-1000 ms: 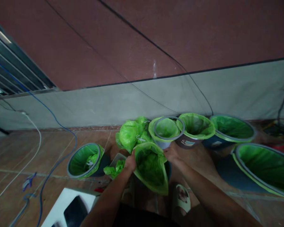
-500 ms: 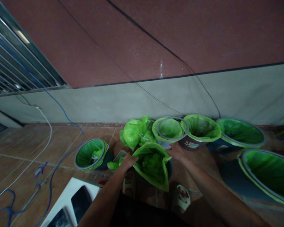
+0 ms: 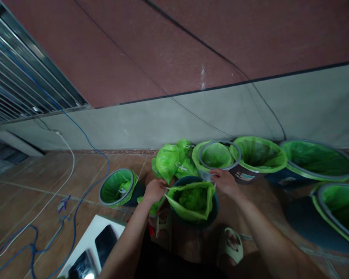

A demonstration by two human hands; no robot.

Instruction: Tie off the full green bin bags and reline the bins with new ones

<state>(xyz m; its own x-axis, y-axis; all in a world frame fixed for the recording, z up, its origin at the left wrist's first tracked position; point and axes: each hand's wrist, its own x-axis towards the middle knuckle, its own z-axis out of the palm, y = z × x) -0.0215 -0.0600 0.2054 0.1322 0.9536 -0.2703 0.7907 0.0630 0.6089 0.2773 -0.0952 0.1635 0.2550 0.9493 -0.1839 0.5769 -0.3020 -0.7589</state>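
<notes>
Between my feet stands a dark blue trash bin (image 3: 216,209) with a green trash bag (image 3: 177,205) in it. The bag's mouth is bunched inward, away from the bin's rim, and crumpled green plastic (image 3: 193,198) lies inside. My left hand (image 3: 155,190) is closed on a pale drawstring (image 3: 168,189) at the bag's left corner. At the right corner my right hand (image 3: 224,181) pinches the other end of the drawstring, largely hidden by the fingers. Behind the bin sits a heap of knotted green bags (image 3: 170,159).
Lined bins stand along the wall: one with a loose grey ring (image 3: 202,155), a brown bin (image 3: 244,176), and a blue bin (image 3: 282,180). Another bin (image 3: 302,221) is at right, one (image 3: 133,193) at left. Phones lie on a white box (image 3: 90,236). A blue cable (image 3: 75,217) crosses the floor.
My hands have shifted from the bag's edge to its drawstring, pulling outward at both corners. The bag's mouth has drawn in, and more of the bin's rim shows. The view has shifted slightly left.
</notes>
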